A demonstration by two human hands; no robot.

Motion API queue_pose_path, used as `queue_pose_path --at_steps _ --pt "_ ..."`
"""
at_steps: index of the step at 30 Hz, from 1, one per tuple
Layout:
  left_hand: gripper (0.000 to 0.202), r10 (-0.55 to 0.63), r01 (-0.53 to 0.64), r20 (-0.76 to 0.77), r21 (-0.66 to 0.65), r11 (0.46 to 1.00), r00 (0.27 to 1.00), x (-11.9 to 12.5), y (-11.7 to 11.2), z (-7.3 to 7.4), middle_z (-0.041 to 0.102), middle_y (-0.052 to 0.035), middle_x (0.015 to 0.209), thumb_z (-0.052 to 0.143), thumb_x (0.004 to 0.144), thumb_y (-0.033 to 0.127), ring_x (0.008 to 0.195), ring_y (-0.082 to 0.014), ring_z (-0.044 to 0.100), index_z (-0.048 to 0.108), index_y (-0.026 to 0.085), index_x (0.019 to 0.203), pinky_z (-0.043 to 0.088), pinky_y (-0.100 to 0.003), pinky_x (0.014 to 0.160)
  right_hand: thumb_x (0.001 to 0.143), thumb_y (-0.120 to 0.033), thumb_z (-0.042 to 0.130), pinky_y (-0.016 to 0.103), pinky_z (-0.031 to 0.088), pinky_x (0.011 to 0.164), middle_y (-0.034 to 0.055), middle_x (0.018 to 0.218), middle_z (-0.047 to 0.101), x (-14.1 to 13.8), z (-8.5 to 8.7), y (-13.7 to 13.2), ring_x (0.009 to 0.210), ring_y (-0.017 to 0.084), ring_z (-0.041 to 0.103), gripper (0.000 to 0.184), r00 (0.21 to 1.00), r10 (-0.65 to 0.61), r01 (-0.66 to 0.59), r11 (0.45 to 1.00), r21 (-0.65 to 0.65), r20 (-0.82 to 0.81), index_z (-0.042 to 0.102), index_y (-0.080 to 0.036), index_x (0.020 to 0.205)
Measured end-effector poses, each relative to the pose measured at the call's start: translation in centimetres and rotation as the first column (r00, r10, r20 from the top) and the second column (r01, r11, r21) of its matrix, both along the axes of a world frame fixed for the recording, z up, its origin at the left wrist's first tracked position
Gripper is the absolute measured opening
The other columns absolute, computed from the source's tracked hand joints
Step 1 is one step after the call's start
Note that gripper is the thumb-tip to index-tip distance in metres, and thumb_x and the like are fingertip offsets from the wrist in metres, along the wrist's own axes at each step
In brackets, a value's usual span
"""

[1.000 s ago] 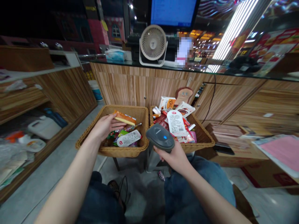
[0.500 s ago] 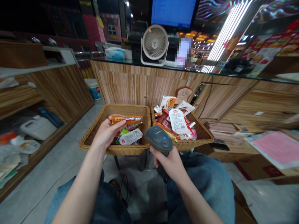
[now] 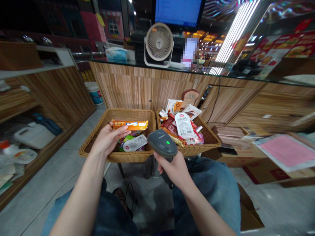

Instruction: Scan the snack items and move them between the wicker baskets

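My left hand [image 3: 107, 140] is closed on a long orange snack packet [image 3: 129, 124], held level above the left wicker basket [image 3: 96, 141]. A few packets lie in that basket, among them a white labelled one [image 3: 135, 143]. My right hand [image 3: 172, 167] grips the handle of a grey barcode scanner [image 3: 161, 144] with a green light on top. The scanner's head sits just right of the packet, over the gap between the baskets. The right wicker basket [image 3: 211, 139] is piled with red, white and orange packets, with a white labelled pouch [image 3: 184, 125] on top.
A wooden counter [image 3: 137, 88] with a glass top carries a small fan [image 3: 158, 44], a tissue box [image 3: 116, 53] and a blue monitor [image 3: 178, 13]. Shelves with jugs run along the left. Cardboard boxes and pink paper [image 3: 287, 150] lie at the right. My knees sit below.
My left hand lifted the orange packet out of the left basket and turned it level. The scanner light went from blue to green. The view shifted slightly.
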State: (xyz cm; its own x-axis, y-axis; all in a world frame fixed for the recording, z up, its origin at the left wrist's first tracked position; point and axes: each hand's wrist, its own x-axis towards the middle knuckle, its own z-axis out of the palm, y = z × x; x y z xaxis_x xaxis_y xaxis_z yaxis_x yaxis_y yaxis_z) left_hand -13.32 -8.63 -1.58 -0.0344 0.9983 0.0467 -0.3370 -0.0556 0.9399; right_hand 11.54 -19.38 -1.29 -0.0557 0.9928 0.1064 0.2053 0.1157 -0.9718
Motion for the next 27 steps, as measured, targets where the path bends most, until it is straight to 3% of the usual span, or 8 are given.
queue_pose_path --at_steps 9,12,15,17,19,21,24,27 --pt "0.047 0.05 -0.05 -0.002 -0.016 0.999 0.999 1.6 0.4 0.9 0.08 -0.0064 0.101 0.092 0.068 0.028 0.087 -0.0212 0.079 0.067 0.015 0.106 0.066 -0.037 0.088 0.083 -0.041 0.072 0.024 0.05 0.049 -0.0011 0.048 0.061 0.4 0.3 -1.0 0.041 0.015 0.058 0.026 0.999 -0.017 0.016 1.0 -0.016 -0.046 0.064 -0.019 0.071" --pt "0.04 0.059 -0.059 0.014 -0.005 0.998 0.998 3.7 1.2 1.0 0.078 -0.0062 0.107 0.086 0.074 0.028 0.088 -0.0206 0.079 0.062 0.017 0.105 0.065 -0.041 0.092 0.083 -0.038 0.071 0.024 0.049 0.049 -0.0009 0.048 0.06 0.7 0.2 -1.6 0.042 0.014 0.057 0.027 0.999 -0.011 0.01 1.0 -0.011 -0.041 0.061 -0.02 0.066" --pt "0.035 0.124 -0.122 -0.009 0.11 0.986 0.992 7.3 2.1 0.8 0.074 -0.0072 0.123 0.075 0.086 0.034 0.108 -0.0226 0.075 0.059 0.021 0.113 0.058 -0.043 0.105 0.085 -0.038 0.07 0.024 0.048 0.048 -0.0003 0.049 0.061 1.2 0.0 -2.1 0.043 0.014 0.057 0.029 0.999 -0.013 0.013 1.0 -0.001 -0.032 0.06 -0.02 0.064" --pt "0.04 0.147 -0.116 -0.114 0.246 0.962 0.982 10.0 2.3 0.5 0.067 -0.0088 0.14 0.064 0.094 0.041 0.13 -0.0262 0.065 0.056 0.024 0.129 0.048 -0.045 0.116 0.086 -0.038 0.07 0.024 0.049 0.049 0.0002 0.049 0.061 1.7 0.0 -2.3 0.043 0.014 0.057 0.03 0.999 -0.026 0.026 1.0 0.003 -0.031 0.061 -0.02 0.063" --pt "0.05 0.082 0.046 -0.344 0.347 0.937 0.935 12.4 2.3 0.3 0.055 -0.009 0.157 0.057 0.099 0.045 0.15 -0.0293 0.046 0.052 0.026 0.144 0.032 -0.049 0.127 0.086 -0.038 0.07 0.024 0.049 0.049 0.0003 0.049 0.061 2.2 0.0 -2.4 0.044 0.015 0.057 0.029 0.999 -0.036 0.036 0.999 0.007 -0.03 0.062 -0.02 0.064" --pt "0.055 -0.022 0.256 -0.58 0.324 0.911 0.814 13.8 2.2 0.3 0.044 -0.0075 0.166 0.053 0.1 0.046 0.159 -0.0303 0.029 0.049 0.028 0.152 0.017 -0.052 0.131 0.086 -0.038 0.072 0.025 0.049 0.048 -0.0001 0.05 0.061 2.7 0.1 -2.5 0.043 0.015 0.057 0.028 0.999 -0.036 0.036 0.999 0.011 -0.034 0.063 -0.02 0.066" --pt "0.06 -0.04 0.363 -0.719 0.301 0.882 0.694 13.4 2.0 0.8 0.037 -0.0076 0.17 0.049 0.101 0.047 0.161 -0.0285 0.025 0.046 0.025 0.157 0.014 -0.05 0.132 0.086 -0.037 0.073 0.025 0.05 0.049 -0.0001 0.051 0.062 3.4 0.0 -2.6 0.044 0.015 0.057 0.027 0.999 -0.035 0.035 0.999 0.015 -0.04 0.064 -0.02 0.069" --pt "0.064 0.096 0.279 -0.726 0.378 0.883 0.681 10.5 2.4 1.4 0.045 -0.0093 0.165 0.05 0.1 0.051 0.154 -0.0278 0.038 0.046 0.022 0.157 0.024 -0.045 0.129 0.087 -0.04 0.073 0.025 0.05 0.049 -0.0002 0.051 0.062 3.8 -0.1 -2.5 0.043 0.015 0.057 0.029 0.998 -0.031 0.031 1.0 0.003 -0.048 0.064 -0.019 0.07"
